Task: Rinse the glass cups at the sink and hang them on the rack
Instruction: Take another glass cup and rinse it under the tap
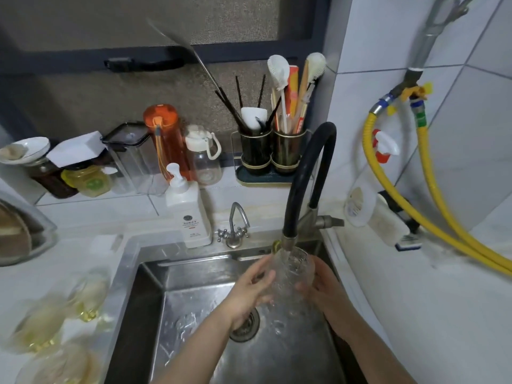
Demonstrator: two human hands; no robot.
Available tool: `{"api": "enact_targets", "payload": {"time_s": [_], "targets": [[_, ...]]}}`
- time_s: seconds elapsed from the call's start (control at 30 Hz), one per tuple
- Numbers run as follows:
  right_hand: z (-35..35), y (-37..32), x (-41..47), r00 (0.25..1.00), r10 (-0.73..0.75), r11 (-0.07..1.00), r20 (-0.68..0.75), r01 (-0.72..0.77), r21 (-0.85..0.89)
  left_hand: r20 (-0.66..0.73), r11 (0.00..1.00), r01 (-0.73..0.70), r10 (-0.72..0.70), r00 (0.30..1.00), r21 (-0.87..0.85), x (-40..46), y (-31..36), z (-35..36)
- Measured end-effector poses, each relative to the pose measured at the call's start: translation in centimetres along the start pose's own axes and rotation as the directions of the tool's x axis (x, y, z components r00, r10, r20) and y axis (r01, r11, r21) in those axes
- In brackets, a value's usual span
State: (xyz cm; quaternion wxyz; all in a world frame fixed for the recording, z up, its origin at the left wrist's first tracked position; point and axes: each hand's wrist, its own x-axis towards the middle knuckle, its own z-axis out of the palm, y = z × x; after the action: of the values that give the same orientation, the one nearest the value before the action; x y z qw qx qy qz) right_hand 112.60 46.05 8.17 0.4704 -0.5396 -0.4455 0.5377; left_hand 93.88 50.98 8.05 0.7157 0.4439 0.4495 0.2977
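White-tiled kitchen corner with a steel sink [144, 286] set into a pale counter, seen from the head cam. Both forearms reach in over the basin; the left hand [250, 286] and right hand [327, 292] cup a textured glass cup [293, 275] between them, fingers curled round its sides, right under the black faucet [304, 173] with water running into it. More glass cups [83, 295] sit blurry on the counter to the left. Two dark utensil holders [270, 151] on the ledge hold chopsticks and brushes, and a white soap bottle [188, 214] stands behind the sink.
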Motion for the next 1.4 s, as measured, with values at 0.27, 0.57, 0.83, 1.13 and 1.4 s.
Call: {"api": "enact_targets", "payload": {"time_s": [0.27, 0.57, 0.83, 1.13, 1.4], "targets": [[1.5, -0.6, 0.4, 0.987, -0.156, 0.959, 0.043, 0.162, -0.234, 0.037, 0.946, 0.057, -0.048, 0.998, -0.32, 0.2, -1.1, -1.1], [0.8, 1.2, -0.7, 0.994, -0.065, 0.971, -0.089, 0.042, -0.235, -0.084, 0.971, 0.229, -0.235, 0.968, -0.074, 1.5, -0.2, 1.9], [2.4, 1.1, 0.4, 0.991, -0.057, 0.97, -0.12, 0.027, -0.24, -0.064, 0.994, 0.049, -0.043, 0.997, 0.099, -0.2, 0.5, 0.3], [1.5, -1.3, -0.6, 0.987, -0.037, 0.972, 0.154, 0.071, -0.225, 0.145, 0.911, -0.097, 0.042, 0.989, 0.401, -1.3, 2.1, -3.7], [-1.4, -3.9, -1.5, 0.944, 0.045, 0.996, 0.328, -0.016, -0.09, 0.102, 0.985, -0.047, 0.03, 0.994, 0.166, -0.1, 3.2, -1.6]]}}
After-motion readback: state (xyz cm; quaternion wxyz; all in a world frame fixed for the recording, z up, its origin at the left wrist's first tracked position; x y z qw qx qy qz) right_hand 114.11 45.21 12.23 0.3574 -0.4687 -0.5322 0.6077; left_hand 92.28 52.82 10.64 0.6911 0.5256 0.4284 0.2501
